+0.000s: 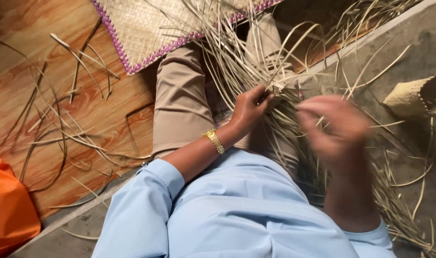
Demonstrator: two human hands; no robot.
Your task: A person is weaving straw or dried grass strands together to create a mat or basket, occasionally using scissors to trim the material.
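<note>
The bundle of loose strips (pixel 275 95) lies at the centre over the person's lap, with the left hand (pixel 249 107) at its nine o'clock edge and the right hand (pixel 335 126) at its four o'clock side; the woven mat (pixel 151 28) lies at eleven o'clock on the plank floor (pixel 31 71), partly under the strips. A small woven basket (pixel 416 98) sits at three o'clock on the concrete floor (pixel 419 43); scattered strips (pixel 70 138) lie at nine o'clock; a bag (pixel 7 210) sits at eight o'clock.

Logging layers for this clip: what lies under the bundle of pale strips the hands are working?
Under the strips show the person's tan trousers, the woven mat and grey floor. The left hand grips strips; the blurred right hand touches them. The feet are covered.
</note>
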